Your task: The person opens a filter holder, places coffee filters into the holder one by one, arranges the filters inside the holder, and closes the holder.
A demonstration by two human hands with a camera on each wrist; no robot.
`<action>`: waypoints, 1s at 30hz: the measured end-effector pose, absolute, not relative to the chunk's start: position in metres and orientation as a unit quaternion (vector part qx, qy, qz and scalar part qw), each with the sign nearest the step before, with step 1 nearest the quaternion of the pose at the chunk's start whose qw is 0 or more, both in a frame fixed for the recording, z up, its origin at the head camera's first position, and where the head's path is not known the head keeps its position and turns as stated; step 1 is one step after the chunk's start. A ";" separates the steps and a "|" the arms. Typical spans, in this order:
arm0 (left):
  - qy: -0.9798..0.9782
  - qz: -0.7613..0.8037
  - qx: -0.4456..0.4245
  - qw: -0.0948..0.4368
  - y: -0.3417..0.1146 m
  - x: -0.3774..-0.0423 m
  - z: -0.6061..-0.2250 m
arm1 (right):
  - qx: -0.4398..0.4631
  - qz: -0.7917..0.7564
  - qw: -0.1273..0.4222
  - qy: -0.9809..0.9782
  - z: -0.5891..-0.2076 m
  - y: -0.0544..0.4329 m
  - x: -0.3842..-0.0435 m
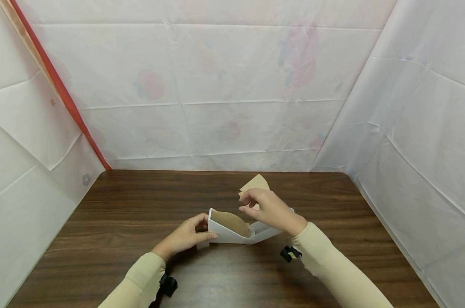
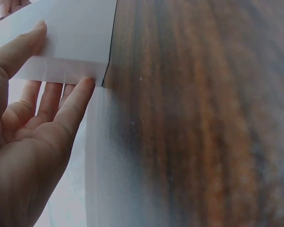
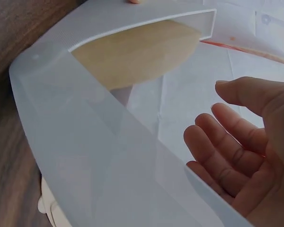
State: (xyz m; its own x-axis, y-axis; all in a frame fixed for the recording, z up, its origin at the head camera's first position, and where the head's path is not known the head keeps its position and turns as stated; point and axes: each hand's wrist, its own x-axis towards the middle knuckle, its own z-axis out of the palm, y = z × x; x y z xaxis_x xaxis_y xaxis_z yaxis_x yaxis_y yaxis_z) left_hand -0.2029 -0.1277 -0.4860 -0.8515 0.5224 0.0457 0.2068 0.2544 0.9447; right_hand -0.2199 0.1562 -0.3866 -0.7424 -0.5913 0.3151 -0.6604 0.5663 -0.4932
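A white angled holder (image 1: 228, 233) stands on the table with a brown fan-shaped paper filter (image 1: 230, 220) inside it. My left hand (image 1: 186, 235) grips the holder's left end, thumb on the front face and fingers at the end wall, as the left wrist view shows on the white wall (image 2: 80, 38). Over the holder's right part hovers my right hand (image 1: 272, 209), its fingers loosely bent with nothing between them. In the right wrist view this hand (image 3: 246, 146) is beside the holder's near wall (image 3: 99, 142), and the filter (image 3: 137, 54) shows beyond.
More light-brown paper filters (image 1: 257, 183) lie behind the right hand, partly hidden by it. The dark wooden table (image 1: 148, 192) is bounded by white printed cloth (image 1: 201, 85) at the back and sides. A red strip (image 1: 63, 90) runs down the left corner.
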 end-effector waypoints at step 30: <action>0.780 0.563 0.234 0.139 -0.127 -0.202 -0.485 | 0.264 0.341 0.079 -0.899 -0.368 0.210 -0.239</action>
State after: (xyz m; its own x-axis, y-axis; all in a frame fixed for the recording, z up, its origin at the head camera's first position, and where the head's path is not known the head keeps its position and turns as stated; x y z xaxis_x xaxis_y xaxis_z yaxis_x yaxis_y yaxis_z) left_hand -0.2024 -0.1275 -0.4854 -0.8521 0.5213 0.0472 0.2089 0.2560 0.9438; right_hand -0.2393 0.2097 -0.3682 -0.8481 -0.4203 0.3226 -0.5285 0.6274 -0.5719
